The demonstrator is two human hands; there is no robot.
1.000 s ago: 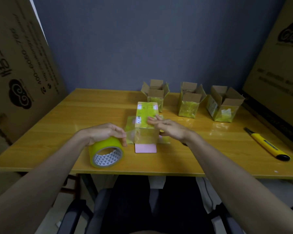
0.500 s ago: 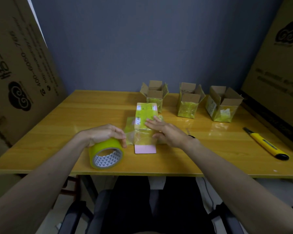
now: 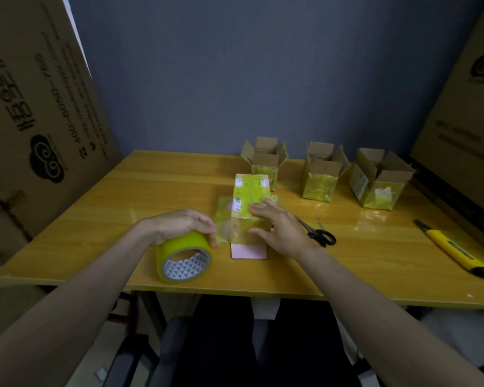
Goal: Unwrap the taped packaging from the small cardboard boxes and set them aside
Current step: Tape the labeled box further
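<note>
The flat box [image 3: 250, 203] lies just past the tape roll [image 3: 184, 258]. The left hand [image 3: 180, 224] curls over the roll, pinching the tape strip [image 3: 228, 229]. The right hand [image 3: 277, 227], fingers spread, presses the box. Better to hold it firm and peel slowly.

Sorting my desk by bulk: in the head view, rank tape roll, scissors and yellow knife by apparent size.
1. Tape roll, though nearest the camera.
2. Knife.
3. Scissors, partly hidden by the right hand.
</note>
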